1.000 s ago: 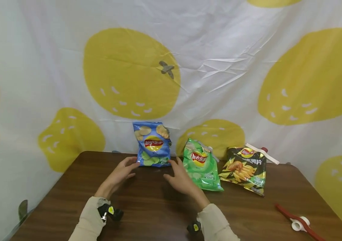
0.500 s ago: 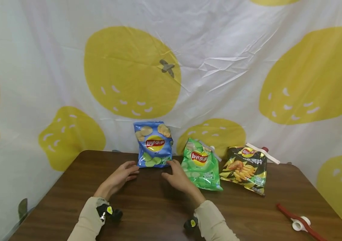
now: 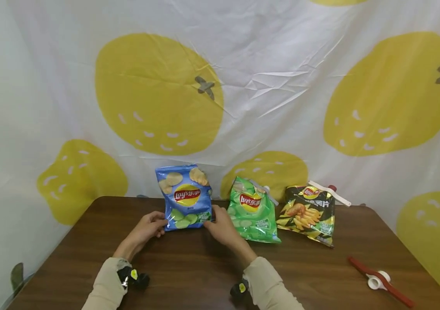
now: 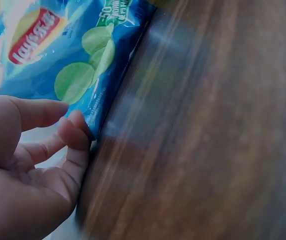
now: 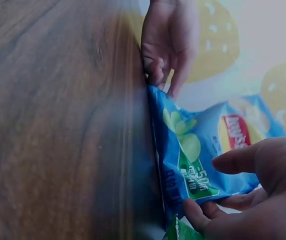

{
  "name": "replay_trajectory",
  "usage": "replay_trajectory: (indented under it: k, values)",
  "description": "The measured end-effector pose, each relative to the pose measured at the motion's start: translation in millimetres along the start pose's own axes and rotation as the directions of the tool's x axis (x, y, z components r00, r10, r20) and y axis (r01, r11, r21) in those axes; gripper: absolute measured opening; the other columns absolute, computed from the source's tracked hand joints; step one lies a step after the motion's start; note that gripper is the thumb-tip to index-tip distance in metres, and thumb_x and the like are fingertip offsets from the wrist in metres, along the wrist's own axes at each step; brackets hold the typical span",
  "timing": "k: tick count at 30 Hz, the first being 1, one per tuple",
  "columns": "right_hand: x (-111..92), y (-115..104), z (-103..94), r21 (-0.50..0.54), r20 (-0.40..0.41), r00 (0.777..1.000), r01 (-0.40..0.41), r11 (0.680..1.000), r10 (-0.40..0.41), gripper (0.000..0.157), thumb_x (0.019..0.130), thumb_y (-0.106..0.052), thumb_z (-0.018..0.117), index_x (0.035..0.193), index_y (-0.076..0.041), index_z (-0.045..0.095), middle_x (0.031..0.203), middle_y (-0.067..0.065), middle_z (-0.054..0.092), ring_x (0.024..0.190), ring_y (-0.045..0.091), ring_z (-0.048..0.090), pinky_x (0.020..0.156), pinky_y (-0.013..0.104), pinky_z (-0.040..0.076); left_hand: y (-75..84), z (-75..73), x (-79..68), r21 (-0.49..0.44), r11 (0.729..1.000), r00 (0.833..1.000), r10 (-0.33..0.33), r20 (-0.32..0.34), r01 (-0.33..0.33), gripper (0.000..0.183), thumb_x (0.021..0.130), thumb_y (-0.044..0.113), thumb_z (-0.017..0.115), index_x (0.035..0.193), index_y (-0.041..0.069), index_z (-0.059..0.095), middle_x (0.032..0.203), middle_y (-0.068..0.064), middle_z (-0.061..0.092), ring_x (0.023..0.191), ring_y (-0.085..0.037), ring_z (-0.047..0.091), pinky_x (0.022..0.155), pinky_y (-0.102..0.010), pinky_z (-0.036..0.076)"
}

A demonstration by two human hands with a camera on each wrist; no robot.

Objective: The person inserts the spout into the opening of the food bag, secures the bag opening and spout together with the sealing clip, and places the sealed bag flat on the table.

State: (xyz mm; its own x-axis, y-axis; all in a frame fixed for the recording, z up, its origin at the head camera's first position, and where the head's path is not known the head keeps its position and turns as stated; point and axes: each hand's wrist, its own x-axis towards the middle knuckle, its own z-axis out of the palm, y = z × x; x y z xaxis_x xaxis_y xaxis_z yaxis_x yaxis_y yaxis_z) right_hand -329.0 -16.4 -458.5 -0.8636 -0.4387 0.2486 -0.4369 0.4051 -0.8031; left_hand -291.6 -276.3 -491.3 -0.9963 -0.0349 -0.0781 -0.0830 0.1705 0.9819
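A blue bag of chips (image 3: 189, 209) stands upright, leaning slightly, between my two hands near the table's far edge. My left hand (image 3: 142, 234) pinches its lower left corner, and the left wrist view shows those fingertips at the blue bag's corner (image 4: 78, 45). At the lower right corner, my right hand (image 3: 223, 227) grips the bag, with the thumb in front and other fingers behind, as the right wrist view shows (image 5: 263, 187). Just right of that hand a green bag of chips (image 3: 252, 219) leans back, a grey clip (image 3: 264, 191) across its top.
Further right leans a black bag of chips (image 3: 307, 215) with a white clip (image 3: 330, 192) on its top. A red and white bag clip (image 3: 380, 280) lies on the brown table (image 3: 181, 275) at the front right. Behind everything hangs a lemon-print cloth (image 3: 266, 107).
Both hands have closed on the lower corners of the blue bag, which has come a little nearer to me. The green and black bags keep their places while the head view shifts slightly.
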Motion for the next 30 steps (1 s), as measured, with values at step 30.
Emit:
replay_trajectory:
  k: [30]
  values:
    - [-27, -26, -72.4, -0.031, -0.204, 0.971, 0.124, 0.992, -0.128, 0.018, 0.092, -0.007, 0.066, 0.076, -0.005, 0.060, 0.065, -0.001, 0.053, 0.062, 0.012, 0.050, 0.062, 0.028, 0.044, 73.0, 40.7, -37.9, 0.127, 0.962, 0.965, 0.252, -0.077, -0.241, 0.019, 0.095, 0.006, 0.064, 0.103, -0.010, 0.060, 0.063, -0.003, 0.054, 0.054, -0.011, 0.050, 0.051, -0.026, 0.045]
